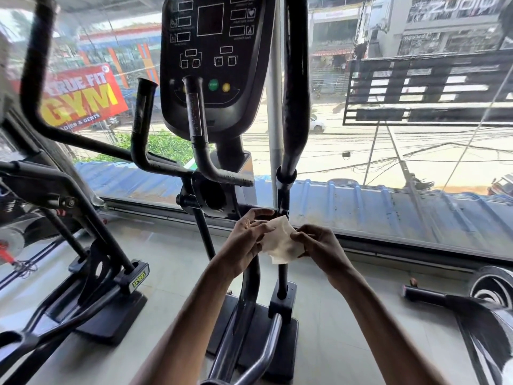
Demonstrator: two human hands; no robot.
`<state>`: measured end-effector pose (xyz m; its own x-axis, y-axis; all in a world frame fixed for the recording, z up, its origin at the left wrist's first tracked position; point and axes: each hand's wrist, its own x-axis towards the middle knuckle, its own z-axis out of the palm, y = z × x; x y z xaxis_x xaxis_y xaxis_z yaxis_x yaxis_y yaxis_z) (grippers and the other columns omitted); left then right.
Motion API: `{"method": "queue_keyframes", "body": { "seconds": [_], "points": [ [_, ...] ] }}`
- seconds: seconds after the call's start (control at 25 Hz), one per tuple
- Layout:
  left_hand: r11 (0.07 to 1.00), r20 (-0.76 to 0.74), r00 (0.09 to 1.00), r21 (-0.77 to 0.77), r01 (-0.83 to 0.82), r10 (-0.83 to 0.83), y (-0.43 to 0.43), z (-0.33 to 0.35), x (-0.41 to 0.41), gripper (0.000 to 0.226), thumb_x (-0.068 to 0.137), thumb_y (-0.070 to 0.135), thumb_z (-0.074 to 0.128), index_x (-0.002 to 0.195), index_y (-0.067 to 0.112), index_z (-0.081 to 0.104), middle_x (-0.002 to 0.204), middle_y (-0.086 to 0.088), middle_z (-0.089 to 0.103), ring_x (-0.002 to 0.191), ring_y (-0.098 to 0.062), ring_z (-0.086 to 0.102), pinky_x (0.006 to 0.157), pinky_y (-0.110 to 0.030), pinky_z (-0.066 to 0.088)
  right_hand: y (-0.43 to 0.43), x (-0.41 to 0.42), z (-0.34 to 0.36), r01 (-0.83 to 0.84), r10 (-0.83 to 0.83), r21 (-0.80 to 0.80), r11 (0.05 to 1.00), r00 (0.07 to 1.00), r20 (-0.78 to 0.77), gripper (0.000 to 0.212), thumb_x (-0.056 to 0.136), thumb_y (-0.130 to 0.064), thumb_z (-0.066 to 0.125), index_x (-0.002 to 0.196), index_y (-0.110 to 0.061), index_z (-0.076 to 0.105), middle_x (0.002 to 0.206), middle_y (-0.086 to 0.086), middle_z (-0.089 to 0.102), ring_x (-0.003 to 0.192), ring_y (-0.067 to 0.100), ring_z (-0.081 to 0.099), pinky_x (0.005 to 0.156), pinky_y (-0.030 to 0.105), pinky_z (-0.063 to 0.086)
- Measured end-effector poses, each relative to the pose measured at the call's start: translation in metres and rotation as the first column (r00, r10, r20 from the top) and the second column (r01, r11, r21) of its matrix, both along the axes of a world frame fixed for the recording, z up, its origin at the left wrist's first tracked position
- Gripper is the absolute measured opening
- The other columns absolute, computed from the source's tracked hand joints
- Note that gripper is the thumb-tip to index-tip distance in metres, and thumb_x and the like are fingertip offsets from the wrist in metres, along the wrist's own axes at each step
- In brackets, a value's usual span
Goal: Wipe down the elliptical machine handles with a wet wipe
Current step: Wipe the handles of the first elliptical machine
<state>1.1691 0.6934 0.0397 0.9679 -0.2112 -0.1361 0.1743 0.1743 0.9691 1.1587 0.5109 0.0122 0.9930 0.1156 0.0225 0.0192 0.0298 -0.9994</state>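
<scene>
A white wet wipe [280, 241] is stretched between both my hands, low in front of the elliptical machine. My left hand [247, 240] pinches its left edge and my right hand [319, 245] pinches its right edge. The black console [213, 51] stands above. Two short fixed handles rise in front of it, the left one [141, 120] and the middle one [195, 120]. A long moving handle [294, 79] runs up on the right, another [36, 65] on the left. Neither hand touches a handle.
A second black machine [83, 245] stands to the left and part of another [485, 301] to the right. A large window [388, 134] with a street view is straight ahead. The floor [172, 245] is pale tile.
</scene>
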Motion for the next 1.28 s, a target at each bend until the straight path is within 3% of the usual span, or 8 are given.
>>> {"method": "queue_keyframes", "body": {
  "seconds": [0.16, 0.28, 0.48, 0.68, 0.76, 0.92, 1.08, 1.28],
  "points": [
    [0.967, 0.131, 0.991, 0.254, -0.006, -0.029, -0.002, -0.006, 0.000, 0.042, 0.070, 0.005, 0.086, 0.103, 0.020, 0.066, 0.118, -0.016, 0.067, 0.104, -0.027, 0.068, 0.082, -0.032, 0.058, 0.000, 0.001, -0.001, 0.010, -0.009, 0.068, 0.998, 1.000, -0.011, 0.017, 0.093, -0.008, 0.066, 0.090, 0.008, 0.067, 0.077, 0.011, 0.074, 0.072, 0.019, 0.069, 0.068, 0.032, 0.056],
    [0.948, 0.203, 0.979, 0.310, -0.071, 0.007, -0.007, -0.004, -0.003, 0.021, 0.077, 0.005, 0.083, 0.088, 0.017, 0.069, 0.100, -0.006, 0.071, 0.085, -0.013, 0.068, 0.068, -0.018, 0.053, -0.001, 0.001, 0.000, 0.000, 0.001, 0.092, 0.996, 1.000, -0.007, 0.018, 0.093, -0.008, 0.065, 0.093, 0.010, 0.066, 0.081, 0.014, 0.074, 0.075, 0.021, 0.070, 0.068, 0.031, 0.057],
    [0.960, 0.232, 0.973, 0.269, -0.078, 0.014, -0.012, -0.001, -0.005, 0.015, 0.081, 0.000, 0.077, 0.079, 0.012, 0.070, 0.091, -0.007, 0.073, 0.078, -0.019, 0.069, 0.068, -0.026, 0.055, -0.003, 0.001, 0.000, -0.004, 0.005, 0.121, 0.993, 1.000, -0.007, 0.016, 0.093, -0.007, 0.066, 0.090, 0.009, 0.066, 0.077, 0.010, 0.072, 0.073, 0.019, 0.067, 0.066, 0.028, 0.055],
    [0.974, 0.011, 0.984, -0.146, -0.173, 0.176, -0.012, -0.001, -0.005, 0.016, 0.086, -0.007, 0.067, 0.088, 0.010, 0.066, 0.086, -0.010, 0.070, 0.081, -0.025, 0.064, 0.065, -0.027, 0.057, -0.003, -0.001, 0.001, 0.031, -0.025, 0.171, 0.985, 0.999, -0.036, 0.015, 0.091, -0.003, 0.067, 0.076, -0.006, 0.065, 0.074, 0.009, 0.069, 0.069, 0.020, 0.064, 0.063, 0.027, 0.055],
    [0.959, -0.035, 0.987, -0.233, -0.159, 0.155, -0.011, 0.000, -0.008, 0.026, 0.085, -0.010, 0.065, 0.102, 0.009, 0.063, 0.099, -0.012, 0.070, 0.088, -0.024, 0.066, 0.072, -0.028, 0.059, -0.002, -0.002, 0.002, 0.039, -0.027, 0.210, 0.977, 0.998, -0.058, 0.011, 0.090, -0.001, 0.067, 0.082, -0.009, 0.063, 0.082, 0.014, 0.070, 0.074, 0.024, 0.066, 0.065, 0.030, 0.057],
    [0.964, -0.037, 0.977, -0.162, -0.211, 0.208, -0.014, 0.003, -0.011, 0.043, 0.083, -0.016, 0.065, 0.115, 0.012, 0.058, 0.124, -0.020, 0.058, 0.097, -0.021, 0.063, 0.080, -0.028, 0.056, -0.004, -0.004, 0.003, -0.020, 0.025, 0.224, 0.974, 0.999, -0.019, 0.032, 0.087, -0.001, 0.071, 0.110, -0.018, 0.057, 0.097, 0.021, 0.072, 0.084, 0.026, 0.071, 0.073, 0.041, 0.060],
    [0.944, -0.031, 0.954, -0.141, -0.300, 0.298, -0.014, 0.005, -0.013, 0.030, 0.085, -0.008, 0.068, 0.102, 0.017, 0.063, 0.124, -0.015, 0.059, 0.094, -0.016, 0.063, 0.070, -0.021, 0.055, -0.008, -0.003, 0.002, -0.098, 0.091, 0.116, 0.988, 0.994, 0.068, 0.025, 0.084, -0.002, 0.074, 0.105, -0.016, 0.073, 0.096, 0.011, 0.075, 0.091, 0.022, 0.072, 0.077, 0.033, 0.061],
    [0.984, 0.166, 0.983, 0.149, -0.100, 0.075, -0.012, 0.010, -0.023, 0.057, 0.077, -0.015, 0.074, 0.125, 0.014, 0.062, 0.116, -0.007, 0.067, 0.097, -0.017, 0.069, 0.082, -0.022, 0.058, -0.010, -0.004, 0.007, -0.020, 0.023, -0.023, 1.000, 0.990, 0.139, 0.038, 0.078, 0.002, 0.079, 0.104, -0.025, 0.074, 0.098, -0.001, 0.078, 0.094, 0.015, 0.074, 0.081, 0.023, 0.058]
  ]
}}
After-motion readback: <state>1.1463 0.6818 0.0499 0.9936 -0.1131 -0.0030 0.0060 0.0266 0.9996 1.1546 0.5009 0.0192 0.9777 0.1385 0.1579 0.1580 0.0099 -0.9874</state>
